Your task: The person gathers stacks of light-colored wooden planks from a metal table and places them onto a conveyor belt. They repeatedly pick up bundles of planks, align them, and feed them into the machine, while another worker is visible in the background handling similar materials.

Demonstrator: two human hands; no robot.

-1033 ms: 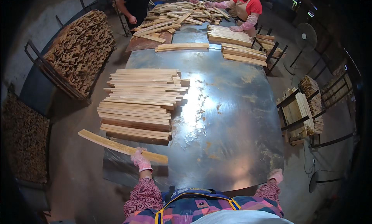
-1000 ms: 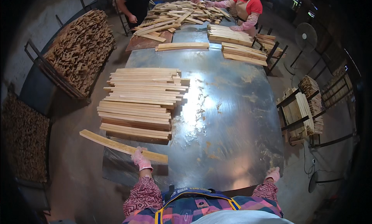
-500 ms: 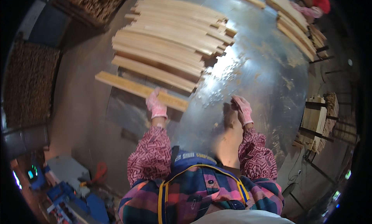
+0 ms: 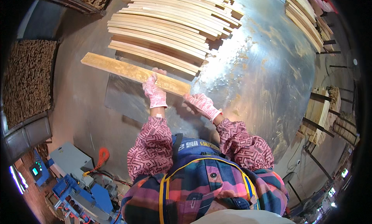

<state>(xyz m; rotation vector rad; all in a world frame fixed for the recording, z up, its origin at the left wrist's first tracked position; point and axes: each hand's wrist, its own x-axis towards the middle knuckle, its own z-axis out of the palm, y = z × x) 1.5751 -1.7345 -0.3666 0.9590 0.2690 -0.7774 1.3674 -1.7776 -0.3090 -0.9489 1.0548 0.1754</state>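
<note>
A long, flat wooden board [image 4: 112,65] lies aslant in front of me, raised off the metal table. My left hand [image 4: 155,88], in a pink-and-white knit glove, is closed around it right of its middle, with fingers over the far edge. My right hand [image 4: 201,104], gloved alike, has its curled fingers at the board's right end, touching the corner. Part of their grip is hidden. Just beyond the board, a row of pale wooden strips [image 4: 162,30] lies side by side with uneven ends.
The shiny metal tabletop [image 4: 267,92] carries sawdust and chips. More strips [image 4: 304,26] lie at the far right, beside another person's gloved hand [image 4: 323,3]. Wood is stacked on a rack [image 4: 316,115] at right and in a pile [image 4: 29,77] at left. Blue machinery [image 4: 83,193] stands lower left.
My right hand has moved left from over the bare metal to the board's right end. The board, in my left hand, has turned its broad face up. The view has shifted slightly.
</note>
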